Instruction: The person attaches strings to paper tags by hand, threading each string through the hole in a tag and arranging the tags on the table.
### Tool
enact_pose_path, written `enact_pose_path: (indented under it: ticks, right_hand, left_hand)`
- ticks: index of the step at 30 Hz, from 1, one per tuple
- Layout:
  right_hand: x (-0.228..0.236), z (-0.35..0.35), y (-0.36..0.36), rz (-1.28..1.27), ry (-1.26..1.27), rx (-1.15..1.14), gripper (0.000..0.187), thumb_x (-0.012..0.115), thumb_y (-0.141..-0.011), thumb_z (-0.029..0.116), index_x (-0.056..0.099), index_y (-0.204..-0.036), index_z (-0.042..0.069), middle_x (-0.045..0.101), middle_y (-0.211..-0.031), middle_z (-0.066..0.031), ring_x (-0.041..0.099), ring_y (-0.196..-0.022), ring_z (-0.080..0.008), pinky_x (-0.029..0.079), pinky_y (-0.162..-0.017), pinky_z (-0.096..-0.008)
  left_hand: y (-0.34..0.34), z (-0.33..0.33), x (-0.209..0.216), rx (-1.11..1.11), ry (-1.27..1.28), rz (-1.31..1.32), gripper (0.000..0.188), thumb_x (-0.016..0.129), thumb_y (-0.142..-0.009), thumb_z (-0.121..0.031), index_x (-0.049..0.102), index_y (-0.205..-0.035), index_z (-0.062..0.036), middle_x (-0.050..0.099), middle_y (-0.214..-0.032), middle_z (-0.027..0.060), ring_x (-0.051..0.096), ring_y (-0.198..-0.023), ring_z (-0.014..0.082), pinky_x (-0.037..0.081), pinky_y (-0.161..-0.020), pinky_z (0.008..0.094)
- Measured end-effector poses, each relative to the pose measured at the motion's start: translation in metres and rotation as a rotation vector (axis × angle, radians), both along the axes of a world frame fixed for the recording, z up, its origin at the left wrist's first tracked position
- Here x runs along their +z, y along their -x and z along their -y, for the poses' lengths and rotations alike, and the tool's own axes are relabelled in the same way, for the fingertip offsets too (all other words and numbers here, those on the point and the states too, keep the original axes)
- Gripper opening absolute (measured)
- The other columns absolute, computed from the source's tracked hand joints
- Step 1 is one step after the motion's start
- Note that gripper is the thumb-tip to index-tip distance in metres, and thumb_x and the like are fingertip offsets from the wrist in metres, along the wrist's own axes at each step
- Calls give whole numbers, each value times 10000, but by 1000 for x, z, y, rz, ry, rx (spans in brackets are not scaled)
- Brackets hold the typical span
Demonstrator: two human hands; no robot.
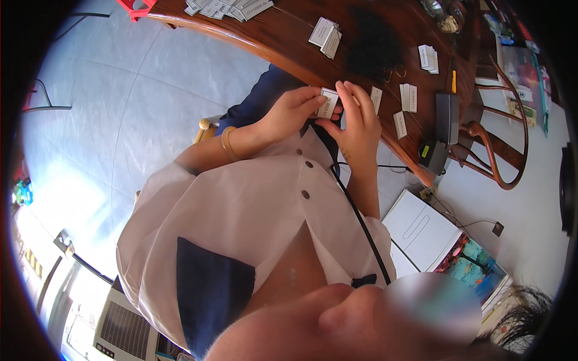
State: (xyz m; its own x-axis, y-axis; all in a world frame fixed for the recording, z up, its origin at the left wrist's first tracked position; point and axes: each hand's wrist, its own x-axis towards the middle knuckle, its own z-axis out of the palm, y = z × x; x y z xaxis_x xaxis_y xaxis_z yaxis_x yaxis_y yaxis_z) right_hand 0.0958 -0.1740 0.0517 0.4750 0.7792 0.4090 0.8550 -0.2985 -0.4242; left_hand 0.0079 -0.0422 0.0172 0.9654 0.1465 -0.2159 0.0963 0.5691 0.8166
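Close to the table's near edge, a small white card with dark print (pixel 327 103) is held between both of my hands. My left hand (pixel 288 113) is closed on its left side, thumb and fingers pinching it. From the right, my right hand (pixel 358 129) grips it too, its thumb low and its fingers bent over the top. Whether the card is single or a thin stack, I cannot tell. A loose white card (pixel 376 99) lies on the table just beyond my right fingers. Further right are a small card stack (pixel 408 97) and another one (pixel 400 124).
The brown wooden table (pixel 289 51) also bears a card stack (pixel 325 37), a fanned stack (pixel 428 59), a heap of cards (pixel 232 8), a tangled black pile (pixel 373 45) and a dark case (pixel 447 117). A wooden chair (pixel 516 157) and white box (pixel 421 231) stand right.
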Motion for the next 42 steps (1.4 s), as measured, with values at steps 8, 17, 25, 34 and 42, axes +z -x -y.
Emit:
enact_pose_path:
  ticks: [8, 17, 25, 34, 42]
  right_hand:
    - [8, -7, -4, 102, 108, 66, 697, 801, -484, 125, 541, -1129, 72, 553, -1074, -64, 586, -877, -247, 483, -698, -343]
    - [13, -7, 0, -64, -74, 72, 665, 828, -458, 283, 589, -1046, 84, 582, -1010, -58, 600, -827, -244, 490, -648, -338]
    - [18, -10, 4, 5, -69, 123, 680, 820, -475, 324, 584, -1064, 78, 581, -1016, -56, 605, -820, -235, 488, -642, -330]
    - [23, -10, 9, -30, -42, 111, 641, 821, -492, 215, 590, -1072, 74, 569, -1046, -80, 601, -880, -248, 512, -702, -341]
    - [17, -11, 8, -45, -53, 154, 607, 802, -474, 164, 590, -1037, 86, 573, -1015, -62, 602, -824, -237, 501, -661, -336]
  left_hand:
    - [1, -3, 2, -16, 78, -14, 270, 425, -938, -125, 497, -1132, 48, 574, -1017, 76, 554, -939, 134, 462, -832, 264]
    - [0, -20, -16, -368, 491, 231, 422, 530, -894, -286, 468, -1195, 5, 576, -1122, 132, 577, -1019, 209, 474, -876, 332]
    - [-1, -16, -33, -402, 571, 321, 455, 655, -810, -283, 505, -1167, -43, 599, -1067, 80, 602, -945, 206, 472, -867, 346]
    - [-3, -18, -37, -363, 557, 370, 490, 714, -756, -261, 516, -1163, -74, 619, -1019, 73, 625, -860, 196, 500, -816, 337]
    - [-2, -18, -45, -430, 558, 354, 499, 698, -772, -263, 495, -1170, -40, 600, -1067, 94, 605, -913, 194, 486, -841, 334]
